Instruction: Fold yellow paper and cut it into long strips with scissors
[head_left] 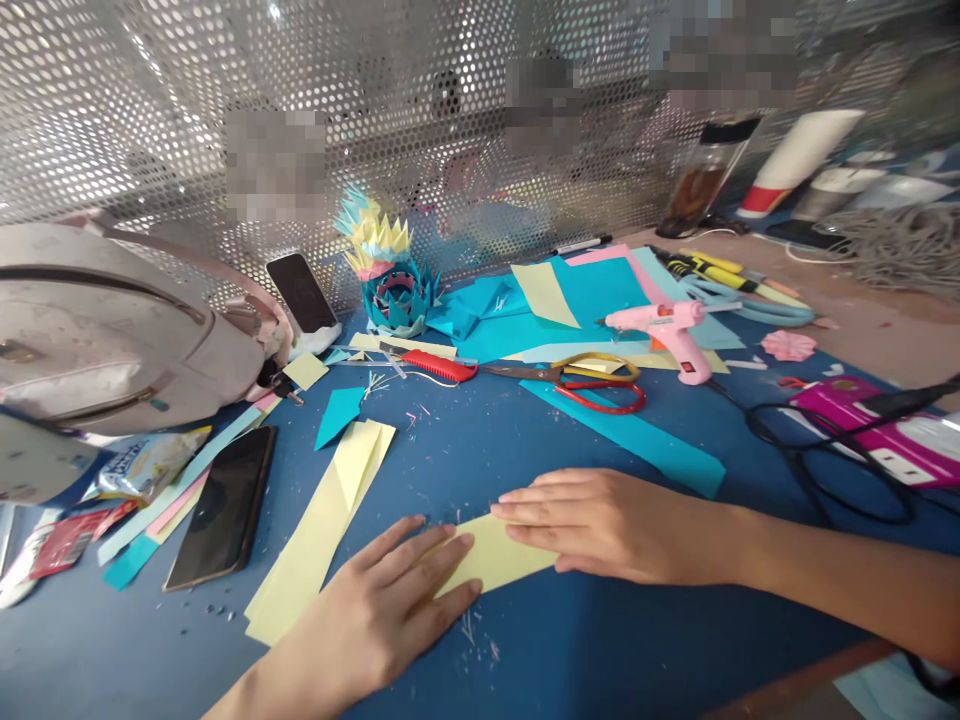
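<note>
A pale yellow paper strip [491, 555] lies on the blue tabletop under both hands. My left hand [394, 600] rests on its left end, fingers stretched out and a little apart. Flat on the strip's right end lies my right hand [592, 520], its fingers extended and close together. Left of them, more yellow strips [307, 560] sit in a loose pile beside a small blue paper piece [339, 415]. Beyond my right hand is a blue strip [637, 440], with red-and-yellow-handled scissors [600, 382] just behind it. The strip's ends are partly hidden beneath my palms.
A folded-paper model [394, 280] stands at the back near a red cutter [442, 365]. A pink glue gun [667, 325] and a magenta power strip [862, 420] with black cable are at right. Leftward are a dark phone [225, 510] and a pale backpack [112, 320].
</note>
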